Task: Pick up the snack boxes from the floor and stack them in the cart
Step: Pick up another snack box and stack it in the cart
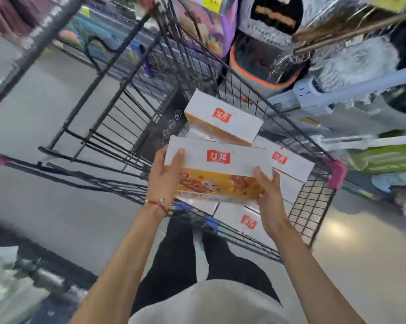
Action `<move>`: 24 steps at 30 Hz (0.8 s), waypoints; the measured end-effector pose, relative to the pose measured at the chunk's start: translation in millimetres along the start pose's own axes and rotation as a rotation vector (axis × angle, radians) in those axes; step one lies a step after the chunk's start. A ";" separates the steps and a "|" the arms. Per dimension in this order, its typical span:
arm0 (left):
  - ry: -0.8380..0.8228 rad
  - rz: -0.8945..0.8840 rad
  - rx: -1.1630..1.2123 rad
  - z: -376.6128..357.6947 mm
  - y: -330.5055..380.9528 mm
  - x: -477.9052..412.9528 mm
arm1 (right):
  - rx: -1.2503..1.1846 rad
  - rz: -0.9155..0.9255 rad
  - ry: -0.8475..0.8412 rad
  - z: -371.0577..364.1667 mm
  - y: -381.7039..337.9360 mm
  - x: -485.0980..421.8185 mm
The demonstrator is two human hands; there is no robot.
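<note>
Holding one snack box [218, 169] over the cart [314, 206], left hand [167, 174] and right hand [267, 195] clasp its ends; lowering it squarely onto the stacked boxes [288, 160] looks next.

Glossy grey floor [45, 108], cluttered shop shelves [360, 94] beyond.

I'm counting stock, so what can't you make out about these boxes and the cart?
Head view: how many boxes lie in the cart; the held box, left hand and right hand cover the lower layers.
Head view: the held box's small print, blurred.
Head view: shelf goods beyond the cart, smeared by motion.
Head view: any boxes left on the floor, outside the frame or behind the person's body.
</note>
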State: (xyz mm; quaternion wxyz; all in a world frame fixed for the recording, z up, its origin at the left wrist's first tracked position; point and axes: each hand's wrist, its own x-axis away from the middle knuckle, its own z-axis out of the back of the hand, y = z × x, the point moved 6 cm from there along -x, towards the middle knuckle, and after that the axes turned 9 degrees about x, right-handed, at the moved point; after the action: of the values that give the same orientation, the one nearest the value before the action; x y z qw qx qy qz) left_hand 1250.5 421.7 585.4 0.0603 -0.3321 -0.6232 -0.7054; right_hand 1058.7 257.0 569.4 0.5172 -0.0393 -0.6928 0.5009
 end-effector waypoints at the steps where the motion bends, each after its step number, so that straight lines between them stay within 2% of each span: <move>1: 0.002 -0.022 -0.014 1.5 -0.7 -12.7 | -0.004 -0.015 0.030 -3.6 1.6 -6.7; 4: -0.052 -0.044 -0.117 4.2 -7.6 -44.2 | 0.022 -0.057 0.107 -16.4 12.2 -23.3; 12: -0.136 0.061 -0.189 11.0 -30.7 -122.9 | 0.106 -0.046 0.237 -42.5 11.4 -72.1; 24: -0.294 0.074 -0.336 -21.0 -32.6 -189.3 | 0.037 -0.130 0.361 -47.4 15.6 -103.4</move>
State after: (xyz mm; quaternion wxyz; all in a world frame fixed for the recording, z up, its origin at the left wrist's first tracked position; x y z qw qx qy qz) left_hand 1372.1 347.1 455.0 -0.0616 -0.4592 -0.4866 -0.7406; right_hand 1135.1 236.5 486.1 0.6652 -0.0740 -0.5803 0.4639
